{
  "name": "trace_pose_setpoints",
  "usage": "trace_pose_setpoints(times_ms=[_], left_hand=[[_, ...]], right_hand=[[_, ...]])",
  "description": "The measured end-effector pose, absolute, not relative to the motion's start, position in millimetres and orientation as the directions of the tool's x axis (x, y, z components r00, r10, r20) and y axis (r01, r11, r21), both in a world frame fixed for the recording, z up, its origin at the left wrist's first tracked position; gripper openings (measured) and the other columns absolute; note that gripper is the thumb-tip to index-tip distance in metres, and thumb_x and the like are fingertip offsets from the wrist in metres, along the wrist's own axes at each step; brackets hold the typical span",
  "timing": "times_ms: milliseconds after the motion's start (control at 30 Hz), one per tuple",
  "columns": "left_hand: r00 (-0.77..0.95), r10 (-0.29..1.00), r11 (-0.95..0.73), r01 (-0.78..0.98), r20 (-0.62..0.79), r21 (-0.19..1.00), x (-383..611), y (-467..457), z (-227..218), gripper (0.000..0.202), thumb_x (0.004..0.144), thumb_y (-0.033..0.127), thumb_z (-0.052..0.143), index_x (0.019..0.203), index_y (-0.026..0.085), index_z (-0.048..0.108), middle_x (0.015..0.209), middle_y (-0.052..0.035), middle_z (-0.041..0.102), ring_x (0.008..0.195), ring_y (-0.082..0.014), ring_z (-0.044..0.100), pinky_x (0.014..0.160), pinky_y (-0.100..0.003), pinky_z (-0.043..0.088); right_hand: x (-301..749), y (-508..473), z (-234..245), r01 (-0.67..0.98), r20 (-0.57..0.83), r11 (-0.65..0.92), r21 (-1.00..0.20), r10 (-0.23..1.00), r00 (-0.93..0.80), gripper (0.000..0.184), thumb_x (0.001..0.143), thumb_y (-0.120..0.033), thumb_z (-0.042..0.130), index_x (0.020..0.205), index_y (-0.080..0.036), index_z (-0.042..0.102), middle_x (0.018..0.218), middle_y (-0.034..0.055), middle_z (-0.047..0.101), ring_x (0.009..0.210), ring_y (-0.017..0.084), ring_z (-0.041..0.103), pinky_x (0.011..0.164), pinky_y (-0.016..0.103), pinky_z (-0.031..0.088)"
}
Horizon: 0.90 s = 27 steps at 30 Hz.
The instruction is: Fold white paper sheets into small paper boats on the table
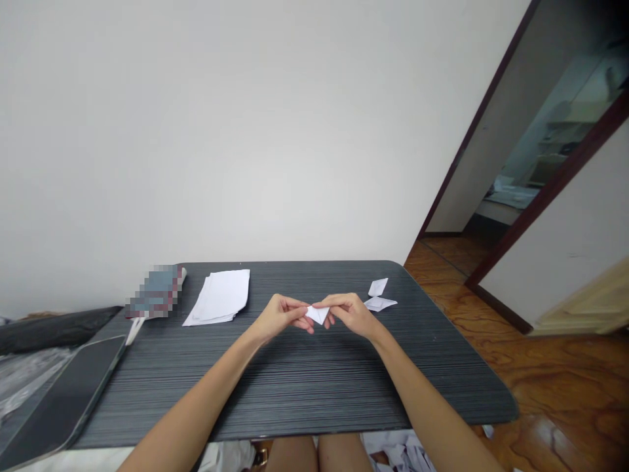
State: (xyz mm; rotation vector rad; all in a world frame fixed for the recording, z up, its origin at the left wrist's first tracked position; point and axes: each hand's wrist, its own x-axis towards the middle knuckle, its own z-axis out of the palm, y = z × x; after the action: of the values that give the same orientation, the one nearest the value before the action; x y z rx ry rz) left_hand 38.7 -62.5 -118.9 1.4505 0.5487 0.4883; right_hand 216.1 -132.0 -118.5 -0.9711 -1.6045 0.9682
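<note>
Where the two hands meet above the middle of the dark table, a small folded piece of white paper is pinched between them, its point hanging downward. The left hand grips the paper's left corner with thumb and fingertips closed on it, the other fingers curled under. The right hand holds the right corner in the same pinch, its fingers bent and pressed on the paper's upper edge. Both forearms reach in from the lower edge of the view, and the paper sits just clear of the tabletop.

Just beyond the right hand, two small folded paper pieces lie on the table, touching or nearly touching each other. Farther left, well apart from the hands, a stack of white sheets lies flat near the table's far edge. Beside that stack sits a blurred object. At the far left, a dark flat device rests off the table's corner.
</note>
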Motion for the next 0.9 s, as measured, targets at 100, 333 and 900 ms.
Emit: trace_pose_setpoints(times_ms=[100,333,900], left_hand=[[0.752,0.656,-0.15,0.042,0.067,0.988,39.3,-66.4,-118.5,0.031,0.073,0.033,0.054,0.086,0.006,0.063,0.068,-0.0088,0.065,0.059,-0.0175,0.063,0.06,-0.027,0.05],[0.707,0.601,-0.646,0.154,0.373,0.748,39.1,-74.1,-115.3,0.028,0.08,0.03,0.044,0.086,0.011,0.064,0.065,-0.0057,0.064,0.054,-0.0123,0.06,0.056,-0.02,0.046],[0.644,0.584,-0.771,0.251,0.493,0.585,44.0,-74.9,-124.2,0.03,0.082,0.03,0.041,0.073,0.013,0.064,0.055,-0.001,0.059,0.044,-0.0071,0.048,0.048,-0.017,0.037]], right_hand=[[216.0,-130.2,-120.9,0.114,0.266,0.282,-0.953,0.954,-0.137,0.032,0.076,-0.027,0.047,0.101,-0.011,0.06,0.054,0.0012,0.058,0.046,0.009,0.048,0.047,0.022,0.036],[209.6,-120.8,-134.7,0.04,0.241,0.242,-0.97,0.97,-0.016,0.025,0.071,-0.032,0.056,0.08,-0.01,0.063,0.049,0.003,0.06,0.043,0.011,0.052,0.043,0.022,0.033],[195.0,-125.0,-128.7,0.149,0.297,0.288,-0.946,0.954,0.036,0.022,0.073,-0.029,0.054,0.075,-0.012,0.067,0.049,0.0028,0.061,0.047,0.011,0.051,0.051,0.024,0.039]])
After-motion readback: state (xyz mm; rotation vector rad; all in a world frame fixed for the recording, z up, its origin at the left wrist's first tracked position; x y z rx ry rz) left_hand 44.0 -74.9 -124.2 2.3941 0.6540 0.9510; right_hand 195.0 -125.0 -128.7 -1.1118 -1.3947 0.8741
